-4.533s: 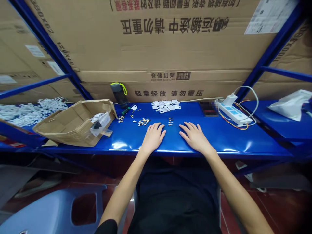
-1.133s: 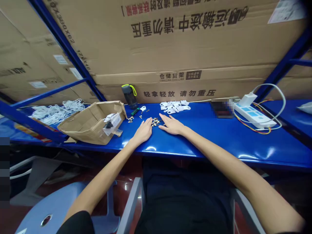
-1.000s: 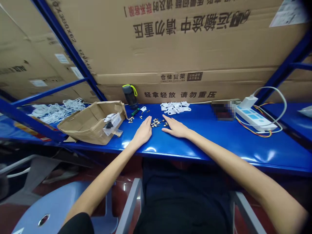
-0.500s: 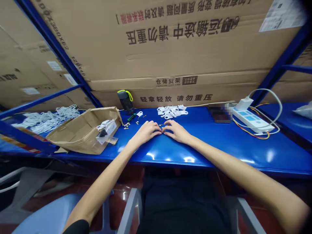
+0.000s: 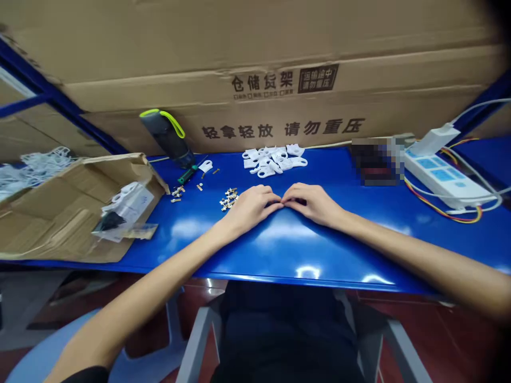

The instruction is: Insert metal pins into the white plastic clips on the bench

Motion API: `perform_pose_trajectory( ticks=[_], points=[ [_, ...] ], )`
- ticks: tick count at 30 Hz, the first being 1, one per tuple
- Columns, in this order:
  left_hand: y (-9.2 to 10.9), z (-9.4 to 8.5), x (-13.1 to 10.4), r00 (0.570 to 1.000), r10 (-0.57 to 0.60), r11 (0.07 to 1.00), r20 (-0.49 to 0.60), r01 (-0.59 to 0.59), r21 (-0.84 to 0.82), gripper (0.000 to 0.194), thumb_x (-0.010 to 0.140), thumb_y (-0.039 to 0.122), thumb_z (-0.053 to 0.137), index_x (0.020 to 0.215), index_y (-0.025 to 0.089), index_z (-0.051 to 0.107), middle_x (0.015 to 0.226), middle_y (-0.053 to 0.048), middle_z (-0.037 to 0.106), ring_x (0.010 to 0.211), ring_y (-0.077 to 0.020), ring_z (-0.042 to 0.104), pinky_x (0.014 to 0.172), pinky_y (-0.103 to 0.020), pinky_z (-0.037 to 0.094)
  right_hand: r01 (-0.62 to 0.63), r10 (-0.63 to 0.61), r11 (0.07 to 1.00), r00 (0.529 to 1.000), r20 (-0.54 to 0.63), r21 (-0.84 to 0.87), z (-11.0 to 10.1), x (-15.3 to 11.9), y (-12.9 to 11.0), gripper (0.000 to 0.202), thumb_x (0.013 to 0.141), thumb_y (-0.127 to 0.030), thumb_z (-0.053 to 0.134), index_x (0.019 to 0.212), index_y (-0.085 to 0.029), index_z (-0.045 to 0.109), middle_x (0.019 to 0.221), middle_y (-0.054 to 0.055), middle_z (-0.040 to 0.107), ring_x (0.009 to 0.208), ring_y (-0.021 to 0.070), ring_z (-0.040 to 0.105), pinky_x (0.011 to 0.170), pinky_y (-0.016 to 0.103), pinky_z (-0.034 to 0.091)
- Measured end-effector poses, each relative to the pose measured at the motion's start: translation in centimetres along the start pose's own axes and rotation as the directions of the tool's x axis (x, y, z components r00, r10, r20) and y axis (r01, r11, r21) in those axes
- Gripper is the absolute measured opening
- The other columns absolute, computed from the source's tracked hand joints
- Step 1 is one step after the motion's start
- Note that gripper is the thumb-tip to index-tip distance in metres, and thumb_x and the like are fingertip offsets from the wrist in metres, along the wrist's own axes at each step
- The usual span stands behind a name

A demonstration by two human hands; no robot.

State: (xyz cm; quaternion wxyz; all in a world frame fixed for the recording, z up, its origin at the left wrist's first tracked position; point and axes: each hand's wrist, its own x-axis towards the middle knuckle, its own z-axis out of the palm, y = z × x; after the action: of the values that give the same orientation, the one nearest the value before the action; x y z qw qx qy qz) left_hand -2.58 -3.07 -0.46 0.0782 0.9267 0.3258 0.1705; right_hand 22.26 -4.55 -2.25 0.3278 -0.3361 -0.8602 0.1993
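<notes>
My left hand (image 5: 255,207) and my right hand (image 5: 313,204) meet fingertip to fingertip over the blue table. Thumb and fingers are pinched on both sides; whatever they hold is too small or too hidden to make out. Just left of my left hand lies a little heap of brass-coloured metal pieces (image 5: 229,199). Beyond my hands, several white plastic parts with ring-shaped ends (image 5: 275,160) lie in a pile. One more white part (image 5: 205,166) sits apart, beside a green-handled screwdriver (image 5: 187,174).
An open cardboard box (image 5: 75,213) holding bagged parts takes up the left. A dark bottle (image 5: 167,138) with a yellow strap stands behind it. At the right are a power strip (image 5: 443,178) with loose cables and a pixelated dark object (image 5: 377,167). Cardboard (image 5: 159,90) lines the back.
The view has tilted down and come closer. Both hands have shifted right over the table, and their fingertips have come together. The brass-coloured heap now shows beside my left hand.
</notes>
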Motion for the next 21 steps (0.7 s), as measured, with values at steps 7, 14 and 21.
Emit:
perform_pose_trajectory(
  ticks=[7,14,21],
  points=[
    [-1.6,0.2,1.3,0.997,0.081,0.987,0.002,-0.08,-0.14,0.038,0.115,0.044,0.051,0.11,0.021,0.081,0.104,-0.007,0.076,0.099,-0.0206,0.067,0.088,-0.033,0.053,-0.13,0.132,0.987,0.991,-0.024,0.094,-0.2,0.3,0.1,0.016,0.105,-0.03,0.066,0.113,-0.025,0.078,0.095,0.004,0.077,0.08,0.0206,0.069,0.078,0.034,0.057],
    [-2.5,0.2,0.8,0.997,0.078,0.986,0.022,-0.074,-0.151,0.034,0.115,0.038,0.052,0.114,0.023,0.082,0.108,-0.008,0.076,0.101,-0.0218,0.066,0.09,-0.035,0.053,-0.155,0.156,0.988,0.988,-0.02,0.021,0.0,0.6,-0.4,0.019,0.107,-0.038,0.066,0.109,-0.026,0.081,0.098,0.007,0.075,0.085,0.0228,0.069,0.08,0.037,0.059],
    [-2.3,0.7,0.2,0.996,0.083,0.995,-0.024,-0.084,-0.051,0.036,0.116,0.035,0.048,0.116,0.02,0.08,0.107,-0.009,0.074,0.1,-0.0235,0.063,0.091,-0.039,0.051,-0.108,0.106,0.993,0.994,-0.039,-0.05,0.7,0.6,-0.3,0.027,0.108,-0.046,0.065,0.111,-0.026,0.082,0.106,0.009,0.073,0.094,0.0251,0.072,0.088,0.041,0.061]
  ],
)
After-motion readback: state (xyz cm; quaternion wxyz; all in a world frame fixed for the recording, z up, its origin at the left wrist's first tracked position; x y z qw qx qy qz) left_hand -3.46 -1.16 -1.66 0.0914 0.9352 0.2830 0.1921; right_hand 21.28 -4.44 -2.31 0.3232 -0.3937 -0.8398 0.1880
